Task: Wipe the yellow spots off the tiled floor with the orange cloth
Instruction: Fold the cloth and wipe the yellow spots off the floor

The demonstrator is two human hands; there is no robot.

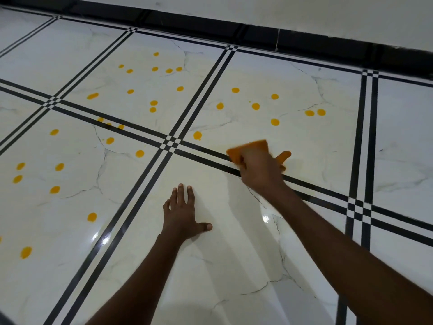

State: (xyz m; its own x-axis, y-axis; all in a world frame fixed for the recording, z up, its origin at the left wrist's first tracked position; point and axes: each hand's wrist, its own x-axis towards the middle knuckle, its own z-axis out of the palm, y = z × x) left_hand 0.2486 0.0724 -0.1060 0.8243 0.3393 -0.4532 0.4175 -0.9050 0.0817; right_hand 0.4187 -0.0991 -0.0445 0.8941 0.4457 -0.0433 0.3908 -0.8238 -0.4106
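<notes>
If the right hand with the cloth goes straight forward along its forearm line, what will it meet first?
Probably the yellow spot just beyond the orange cloth in the right hand; depth is hard to judge, so the cloth could pass beside it.

Views: 1, head-worn, wide-angle.
Position: above the tiled floor [210,254], close over both forearms.
Facing: forward and down, toward the black skirting [304,38] and wall [304,10].
Tilt: horizon slopes down to the right.
Overlap: none, single view.
</notes>
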